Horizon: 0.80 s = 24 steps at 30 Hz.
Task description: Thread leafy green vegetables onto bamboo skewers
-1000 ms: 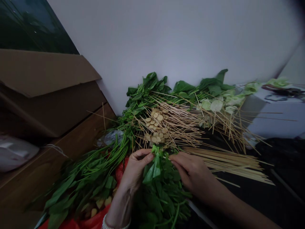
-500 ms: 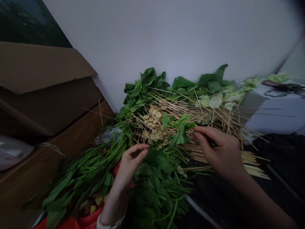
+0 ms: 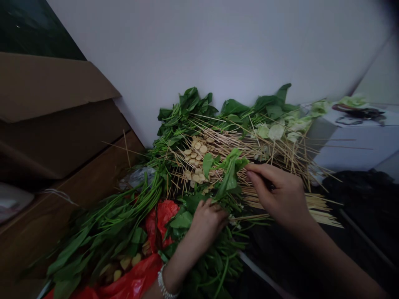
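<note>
My right hand (image 3: pixel 279 193) pinches a small bunch of green leaves (image 3: pixel 230 176) between thumb and forefinger, held up over the skewers. Whether a skewer runs through these leaves I cannot tell. My left hand (image 3: pixel 208 222), a beaded bracelet on its wrist, reaches down into a heap of leafy greens (image 3: pixel 204 259). Its fingers curl closed on the leaves, and their tips are hidden. Just beyond both hands lie skewers with round pale slices (image 3: pixel 196 151) on them. More bare bamboo skewers (image 3: pixel 321 211) are beside my right hand.
Long-stemmed greens (image 3: pixel 124 220) lie at left over a red plastic bag (image 3: pixel 134 280) with yellowish chunks. Skewered pale leaves (image 3: pixel 276 132) and a loose fan of sticks stand at the back right. A cardboard box (image 3: pixel 59 137) is on the left, a white wall (image 3: pixel 212 50) behind.
My left hand has moved right and down into the heap of greens, uncovering more of the red bag. My right hand still holds its leaves; the view has shifted slightly.
</note>
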Available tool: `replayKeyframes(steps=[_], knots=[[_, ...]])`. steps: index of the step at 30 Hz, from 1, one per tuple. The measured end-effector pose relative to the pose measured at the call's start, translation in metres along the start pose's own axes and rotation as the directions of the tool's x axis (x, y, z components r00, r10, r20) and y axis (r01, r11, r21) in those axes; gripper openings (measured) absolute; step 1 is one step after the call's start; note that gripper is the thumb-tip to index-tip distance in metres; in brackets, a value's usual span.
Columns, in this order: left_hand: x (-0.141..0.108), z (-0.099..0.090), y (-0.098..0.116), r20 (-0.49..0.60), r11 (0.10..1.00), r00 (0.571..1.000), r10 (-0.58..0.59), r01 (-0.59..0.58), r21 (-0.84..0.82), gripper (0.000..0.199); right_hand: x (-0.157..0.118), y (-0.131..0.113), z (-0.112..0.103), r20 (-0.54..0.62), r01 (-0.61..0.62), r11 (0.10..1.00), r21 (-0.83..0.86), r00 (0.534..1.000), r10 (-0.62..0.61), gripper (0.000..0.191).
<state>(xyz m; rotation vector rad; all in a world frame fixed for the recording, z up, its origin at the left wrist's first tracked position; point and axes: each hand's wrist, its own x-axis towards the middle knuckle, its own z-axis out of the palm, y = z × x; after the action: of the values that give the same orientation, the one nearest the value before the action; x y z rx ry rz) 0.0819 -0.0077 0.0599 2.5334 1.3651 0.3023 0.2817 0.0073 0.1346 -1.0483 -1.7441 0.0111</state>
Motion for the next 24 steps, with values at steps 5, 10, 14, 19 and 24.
replayKeyframes(steps=[5,10,14,19,24], knots=[[0.003,0.010,-0.005,0.029,0.993,0.998,-0.064,0.061,0.099,0.012,0.000,0.001,0.000,-0.006,0.012,1.000,0.017,1.000,-0.012,0.017],[-0.005,-0.012,-0.017,-0.218,0.949,0.971,-0.095,0.022,-0.315,0.013,0.002,0.000,-0.005,-0.014,-0.003,1.000,0.008,1.000,0.003,0.015],[-0.011,-0.032,-0.039,-0.375,0.777,0.864,-0.336,0.029,-0.628,0.013,0.004,-0.003,-0.013,-0.060,-0.029,0.999,-0.016,0.998,0.028,0.014],[-0.021,-0.042,-0.066,-0.442,0.569,0.590,-0.676,0.038,-0.821,0.024,0.004,-0.004,-0.020,-0.046,-0.028,0.999,0.019,0.999,0.029,0.014],[-0.024,-0.044,-0.061,-0.260,0.240,0.576,-0.775,-0.112,-0.964,0.039,0.001,-0.007,-0.017,0.129,0.031,0.992,0.123,0.991,-0.047,0.014]])
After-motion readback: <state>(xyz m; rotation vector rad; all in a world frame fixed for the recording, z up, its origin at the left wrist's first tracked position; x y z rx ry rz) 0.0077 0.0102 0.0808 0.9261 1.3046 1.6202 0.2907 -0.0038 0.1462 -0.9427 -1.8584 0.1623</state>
